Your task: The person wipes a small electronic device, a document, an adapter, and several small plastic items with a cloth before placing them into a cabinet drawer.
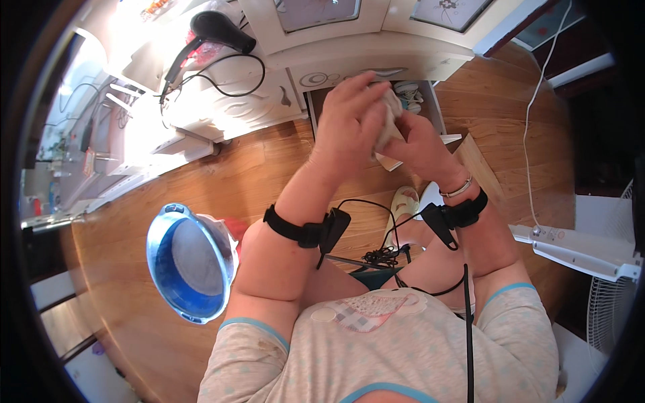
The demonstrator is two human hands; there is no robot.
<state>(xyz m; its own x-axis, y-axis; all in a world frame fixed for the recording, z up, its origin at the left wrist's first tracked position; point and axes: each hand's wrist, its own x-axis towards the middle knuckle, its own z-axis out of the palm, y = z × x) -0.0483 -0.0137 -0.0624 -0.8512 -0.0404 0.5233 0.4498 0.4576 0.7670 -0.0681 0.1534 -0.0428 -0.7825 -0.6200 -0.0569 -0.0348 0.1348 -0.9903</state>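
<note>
A pale, crumpled cloth item (392, 118) is held up between both hands above an open drawer (439, 108). My left hand (347, 118) wraps its left side, with the fingers blurred. The thumb and fingers of my right hand (421, 146) pinch its lower right side. White and teal items (409, 95), too small to identify, lie inside the drawer. My left palm and part of the cloth are hidden behind the back of that hand.
A blue plastic basin (189, 262) stands on the wooden floor to the left. On the white cabinet (237, 95) lies a black hair dryer (221, 32) with its cord. A white fan (579, 252) is at the right, below a hanging white cord (528, 111). Black cables (380, 257) hang between the forearms.
</note>
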